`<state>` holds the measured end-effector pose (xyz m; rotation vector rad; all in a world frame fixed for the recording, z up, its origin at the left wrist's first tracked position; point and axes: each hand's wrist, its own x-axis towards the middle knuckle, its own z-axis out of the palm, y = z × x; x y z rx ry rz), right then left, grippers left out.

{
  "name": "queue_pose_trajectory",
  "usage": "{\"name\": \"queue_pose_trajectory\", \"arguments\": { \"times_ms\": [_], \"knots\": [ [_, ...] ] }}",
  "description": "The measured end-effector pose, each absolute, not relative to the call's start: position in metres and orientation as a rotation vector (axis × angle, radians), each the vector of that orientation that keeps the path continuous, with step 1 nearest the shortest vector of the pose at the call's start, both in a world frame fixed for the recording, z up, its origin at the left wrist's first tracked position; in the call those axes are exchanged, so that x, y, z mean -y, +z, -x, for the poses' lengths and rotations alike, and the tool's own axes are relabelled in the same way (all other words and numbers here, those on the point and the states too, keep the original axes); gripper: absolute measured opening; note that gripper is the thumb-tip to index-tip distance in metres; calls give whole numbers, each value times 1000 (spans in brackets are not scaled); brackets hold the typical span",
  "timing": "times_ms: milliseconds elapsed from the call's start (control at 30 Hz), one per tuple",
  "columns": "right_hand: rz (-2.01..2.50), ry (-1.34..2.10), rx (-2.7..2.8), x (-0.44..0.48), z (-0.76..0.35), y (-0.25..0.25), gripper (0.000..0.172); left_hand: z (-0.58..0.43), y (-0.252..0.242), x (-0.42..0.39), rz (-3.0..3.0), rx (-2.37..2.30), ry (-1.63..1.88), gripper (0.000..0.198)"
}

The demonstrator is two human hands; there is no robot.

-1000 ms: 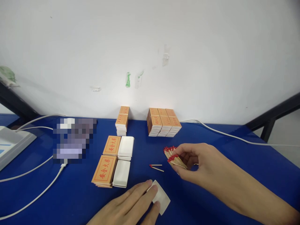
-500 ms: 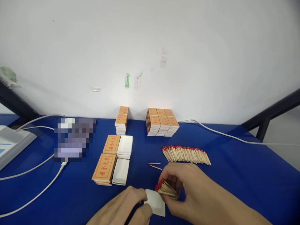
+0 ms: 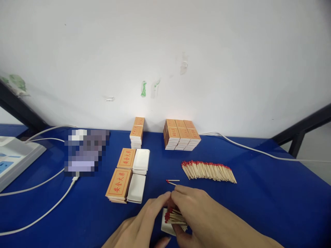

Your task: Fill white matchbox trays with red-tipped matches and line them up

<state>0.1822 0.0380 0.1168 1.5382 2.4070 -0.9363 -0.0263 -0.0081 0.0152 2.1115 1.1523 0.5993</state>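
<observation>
My right hand (image 3: 199, 210) is closed round a bunch of red-headed matches (image 3: 176, 217), held over a white matchbox tray (image 3: 167, 227). Some of the matches appear to lie within the tray's edge, though the hand covers much of it. On the tray's left side, my left hand (image 3: 141, 224) has its fingers stretched forward and its thumb apart. Its fingertips meet those of the right hand just beyond the tray. Two loose matches (image 3: 173, 180) lie on the table past my fingers, and a long row of matches (image 3: 209, 171) spreads to the right.
Stacked orange matchbox sleeves (image 3: 119, 185) stand at left beside stacked white trays (image 3: 136, 188). Piles of matchboxes (image 3: 182, 134) and a narrower matchbox stack (image 3: 137, 132) stand near the wall. A pixelated object (image 3: 86, 151), white cables (image 3: 62, 203) and a white device (image 3: 20, 158) occupy the left.
My right hand has brought the matches leftward and down over the tray. The left hand has let go of the tray's edge, its fingers now extended toward the right hand. The view has shifted slightly.
</observation>
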Motion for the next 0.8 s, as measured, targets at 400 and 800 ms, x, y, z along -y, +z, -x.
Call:
{"name": "queue_pose_trajectory", "arguments": {
  "times_ms": [400, 800],
  "knots": [
    [-1285, -409, -2849, -29, -183, 76, 28, 29, 25, 4, -2130, -1139, 596, 91],
    [-1415, -875, -2786, -25, -202, 96, 31, 31, 20, 5, -2188, -1122, 604, 88]
  ]
}}
